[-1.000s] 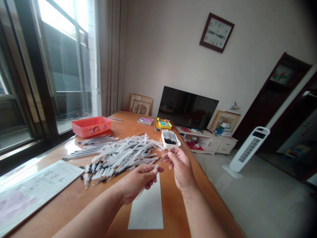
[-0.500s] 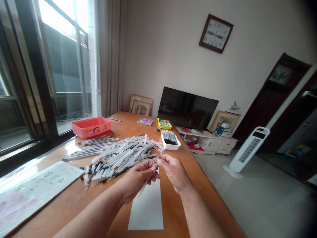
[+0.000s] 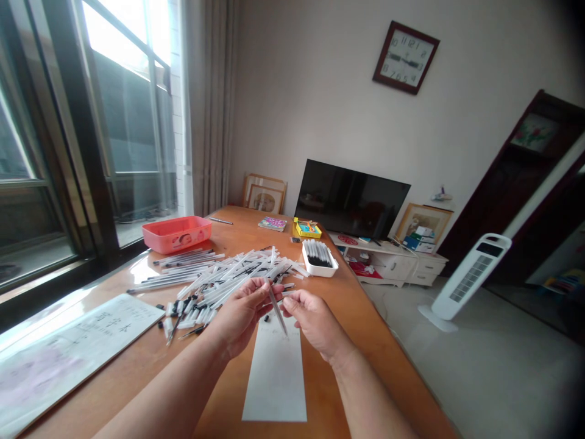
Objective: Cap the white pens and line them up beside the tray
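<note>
The pen (image 3: 276, 311) is clear, with a thin dark core. Behind it, the pile of pen barrels (image 3: 228, 283) is milky white flecked with black tips. The table (image 3: 329, 292) is warm orange-brown wood. A plain white paper strip (image 3: 276, 378) lies near. At near left, a pale sheet (image 3: 68, 347) carries black characters. At far left stands a coral-red tray (image 3: 176, 234). At right a white dish (image 3: 321, 272) holds white sticks with black ends. Farther off is a yellow box (image 3: 307, 229).

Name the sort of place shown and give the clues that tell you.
Probably a home living room: a TV, a wall clock and a fan.
</note>
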Available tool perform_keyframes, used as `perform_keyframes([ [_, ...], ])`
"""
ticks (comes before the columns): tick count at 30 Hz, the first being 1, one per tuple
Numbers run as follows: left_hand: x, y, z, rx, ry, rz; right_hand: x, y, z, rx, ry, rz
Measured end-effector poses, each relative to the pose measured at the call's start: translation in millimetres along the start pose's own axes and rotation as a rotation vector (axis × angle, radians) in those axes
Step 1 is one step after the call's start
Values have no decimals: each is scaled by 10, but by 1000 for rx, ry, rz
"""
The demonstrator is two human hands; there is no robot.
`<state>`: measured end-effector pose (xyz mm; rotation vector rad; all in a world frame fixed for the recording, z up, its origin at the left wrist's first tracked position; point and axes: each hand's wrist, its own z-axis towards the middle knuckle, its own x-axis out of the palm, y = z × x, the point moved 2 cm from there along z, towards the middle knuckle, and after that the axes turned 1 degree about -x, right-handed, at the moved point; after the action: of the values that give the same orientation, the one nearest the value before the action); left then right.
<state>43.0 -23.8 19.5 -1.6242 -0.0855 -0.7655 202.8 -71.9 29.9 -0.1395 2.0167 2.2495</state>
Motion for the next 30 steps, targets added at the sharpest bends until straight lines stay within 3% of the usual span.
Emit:
perform_keyframes([
  [3, -5, -68, -23, 36, 7, 53, 102, -22, -9, -31, 113, 0],
  [7, -30, -106, -14, 90, -14, 235, 72, -70, 15, -69, 102, -68],
  [11, -177, -41, 76, 222, -155, 689, -143, -149, 65, -88, 7, -232],
  [14, -256, 56, 131, 291, -109, 1142, -287, -214, 98, -117, -73, -395],
  [17, -281, 139, 146, 340, -19, 1435, -343, -254, 110, -133, -100, -470],
  [21, -294, 197, 158, 320, 46, 1565, -342, -253, 102, -155, -111, -501],
  [30, -273, 204, 150, 359, 58, 1652, -336, -243, 103, -179, -116, -502],
])
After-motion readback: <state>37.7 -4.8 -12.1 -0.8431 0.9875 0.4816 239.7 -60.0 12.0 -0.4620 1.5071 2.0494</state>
